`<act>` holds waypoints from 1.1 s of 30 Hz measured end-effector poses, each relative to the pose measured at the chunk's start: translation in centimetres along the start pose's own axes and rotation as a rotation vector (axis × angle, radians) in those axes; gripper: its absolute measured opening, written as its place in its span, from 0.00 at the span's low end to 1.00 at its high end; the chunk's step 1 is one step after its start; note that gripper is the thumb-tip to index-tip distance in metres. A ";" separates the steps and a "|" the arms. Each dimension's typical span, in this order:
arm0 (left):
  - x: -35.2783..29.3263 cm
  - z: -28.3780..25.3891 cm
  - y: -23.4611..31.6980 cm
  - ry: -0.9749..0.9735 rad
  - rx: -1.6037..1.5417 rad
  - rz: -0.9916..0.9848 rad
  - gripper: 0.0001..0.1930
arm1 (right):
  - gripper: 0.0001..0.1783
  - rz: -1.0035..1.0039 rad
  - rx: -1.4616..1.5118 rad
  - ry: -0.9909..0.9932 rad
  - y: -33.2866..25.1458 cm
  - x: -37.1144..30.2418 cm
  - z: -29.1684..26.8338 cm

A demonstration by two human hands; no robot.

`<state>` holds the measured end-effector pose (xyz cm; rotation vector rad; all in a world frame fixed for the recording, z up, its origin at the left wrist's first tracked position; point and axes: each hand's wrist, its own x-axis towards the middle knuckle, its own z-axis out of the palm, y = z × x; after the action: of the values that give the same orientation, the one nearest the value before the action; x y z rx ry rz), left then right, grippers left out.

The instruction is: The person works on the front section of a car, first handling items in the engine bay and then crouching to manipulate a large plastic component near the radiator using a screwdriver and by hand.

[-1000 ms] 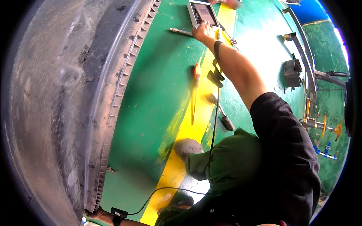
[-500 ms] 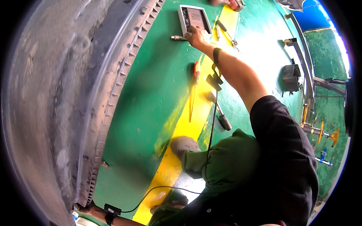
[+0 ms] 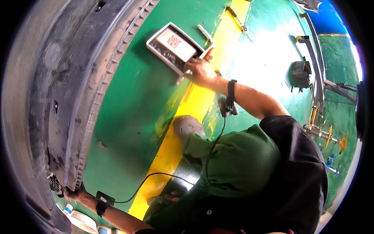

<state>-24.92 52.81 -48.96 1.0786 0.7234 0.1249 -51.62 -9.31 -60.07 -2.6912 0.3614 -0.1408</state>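
My right hand (image 3: pixel 200 73) is closed at the near corner of a shallow grey tray (image 3: pixel 159 54). Inside the tray lies a pale flat box (image 3: pixel 177 43) with a square code; darker contents beside it are hard to make out. A shiny metal piece (image 3: pixel 181 78) pokes out under my fingers, blurred. Just beyond them lie a bent silver wrench (image 3: pixel 207 36) and an orange screwdriver handle (image 3: pixel 210 54). At the lower left my left hand (image 3: pixel 76 192) grips the end of a long dark car bumper (image 3: pixel 83 84) with a ribbed edge; its fingertips are hidden.
A black-handled ratchet (image 3: pixel 237 18) lies on the yellow floor stripe (image 3: pixel 159 171). On the right are a metal frame (image 3: pixel 318 66) and a dark box-shaped thing (image 3: pixel 301 74). White containers (image 3: pixel 83 221) stand at lower left. A cable (image 3: pixel 148 179) runs from my left wrist.
My right hand has brought the tray nearer and to the left, off the stripe's edge, and the tray has turned. My left hand stays at the bumper's end. The view has shifted a little.
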 end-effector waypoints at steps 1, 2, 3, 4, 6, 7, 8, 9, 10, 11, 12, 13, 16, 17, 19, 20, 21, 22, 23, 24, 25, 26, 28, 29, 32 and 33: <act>0.0 0.0 -0.4 -0.042 -0.003 -0.029 0.27 | 0.11 -0.019 0.016 -0.032 -1.3 -1.2 0.4; 0.1 0.2 -1.4 -0.029 0.022 -0.005 0.27 | 0.11 -0.039 0.032 -0.065 -2.4 -2.2 0.8; 0.5 0.2 -1.3 -0.032 0.024 -0.011 0.27 | 0.11 -0.022 0.063 -0.151 -3.9 -2.9 0.8; 0.7 -0.1 -0.7 -0.035 0.028 -0.010 0.27 | 0.11 -0.044 0.117 -0.196 -5.3 -3.4 0.9; 0.6 0.0 -0.7 -0.054 -0.021 -0.043 0.27 | 0.10 -0.040 0.211 -0.310 -7.4 -3.8 1.1; 1.4 -1.0 -0.1 -0.065 -0.019 -0.036 0.27 | 0.10 -0.051 0.227 -0.323 -8.2 -3.7 1.4; 2.2 -1.7 0.3 -0.071 -0.037 -0.034 0.27 | 0.09 0.000 0.262 -0.289 -8.8 -3.5 1.8; 1.0 -0.2 -0.7 -0.065 -0.018 -0.048 0.28 | 0.07 0.068 0.277 -0.254 -8.6 -3.5 2.1; -0.5 1.1 -1.5 -0.057 -0.001 -0.057 0.29 | 0.06 -0.005 0.193 -0.198 -7.9 -3.4 2.5; -0.4 0.7 -1.1 -0.045 0.003 -0.048 0.29 | 0.06 -0.062 0.174 -0.206 -7.9 -2.7 2.7; -0.1 0.2 -0.7 -0.050 0.009 -0.019 0.29 | 0.07 -0.118 0.156 -0.213 -8.0 -2.0 2.8; 0.0 -0.3 -0.2 -0.056 0.016 0.010 0.29 | 0.09 -0.217 0.178 -0.183 -7.9 -1.7 3.7; -1.1 0.9 -1.1 -0.049 0.006 -0.020 0.30 | 0.16 -0.206 0.078 -0.250 -9.1 -0.2 3.7; -0.9 0.8 -1.0 -0.048 0.007 -0.019 0.30 | 0.17 -0.212 0.038 -0.264 -9.5 0.5 3.7; -0.5 0.3 -0.8 -0.073 0.022 -0.015 0.30 | 0.16 -0.203 -0.038 -0.288 -10.2 1.8 4.0; -0.8 0.7 -1.0 -0.073 0.022 -0.016 0.30 | 0.16 -0.202 -0.038 -0.289 -10.2 2.2 4.1; -1.2 1.1 -1.2 -0.043 0.026 -0.011 0.30 | 0.15 -0.210 -0.063 -0.320 -10.3 2.6 4.1; -1.5 1.5 -1.3 -0.014 0.030 -0.007 0.29 | 0.14 -0.218 -0.089 -0.351 -10.3 2.9 4.0; -1.5 1.5 -1.2 -0.012 0.030 -0.010 0.29 | 0.12 -0.230 -0.138 -0.363 -10.5 3.0 3.5; -1.4 1.5 -1.1 0.009 0.037 -0.004 0.29 | 0.12 -0.230 -0.140 -0.367 -10.3 2.9 3.4; -1.2 1.4 -1.2 0.028 0.045 0.000 0.28 | 0.12 -0.202 -0.183 -0.367 -10.0 2.6 3.2; -0.9 1.1 -1.0 0.032 0.047 0.002 0.28 | 0.12 -0.177 -0.220 -0.365 -9.8 2.4 3.1; -0.2 0.5 -0.7 0.010 0.061 0.015 0.27 | 0.12 -0.121 -0.244 -0.336 -9.0 1.9 3.5; -0.1 0.5 -0.8 0.010 0.061 0.012 0.27 | 0.12 -0.096 -0.222 -0.328 -8.6 1.8 3.3; -0.1 0.3 -0.8 -0.004 0.038 0.000 0.28 | 0.12 -0.084 -0.132 -0.299 -7.8 1.9 2.6; -0.1 0.1 -0.6 -0.013 0.033 -0.015 0.29 | 0.12 -0.100 -0.062 -0.276 -7.6 2.0 2.4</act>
<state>-25.12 52.38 -49.42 1.1041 0.7232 0.0936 -47.58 -2.18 -58.99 -2.7411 0.1483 0.2149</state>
